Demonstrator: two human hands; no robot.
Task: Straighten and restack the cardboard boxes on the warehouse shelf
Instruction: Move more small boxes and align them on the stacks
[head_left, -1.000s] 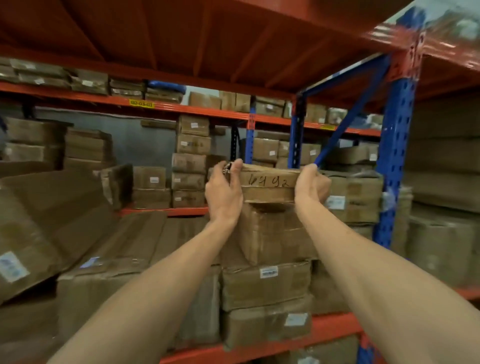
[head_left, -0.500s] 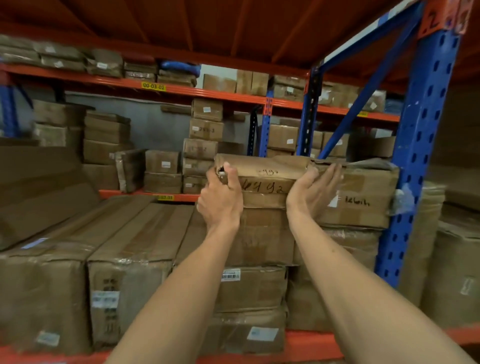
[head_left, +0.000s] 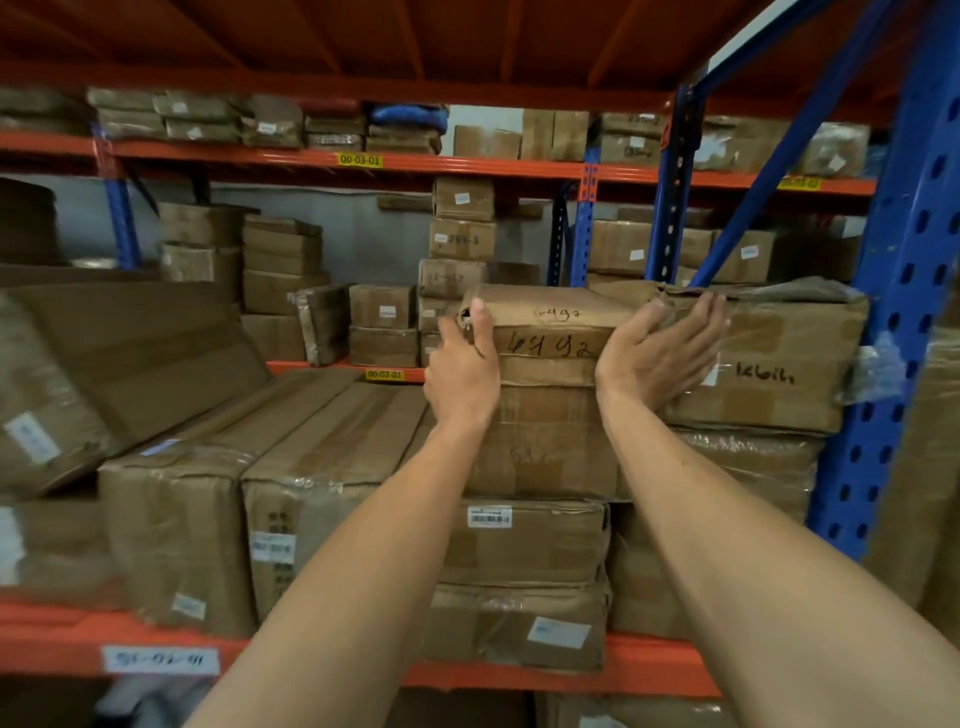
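A flat cardboard box marked "6492" (head_left: 550, 340) lies on top of the middle stack on the shelf. My left hand (head_left: 462, 371) grips its front left corner, thumb over the top edge. My right hand (head_left: 660, 351) is spread flat, fingers apart, against the box's right end and the front of the neighbouring taped box with black writing (head_left: 779, 364). Under the top box sit a larger box (head_left: 545, 441) and two more boxes with white labels (head_left: 524, 543).
Long taped boxes (head_left: 311, 467) lie to the left, with a big box (head_left: 119, 364) leaning tilted at far left. A blue upright post (head_left: 893, 322) stands at right. The orange shelf beam (head_left: 649, 660) runs below. Further racks behind hold several small boxes.
My right hand has let go of the top box's right end and spread flat against it and the neighbouring box. The view has moved closer and lower. My left hand keeps its grip.
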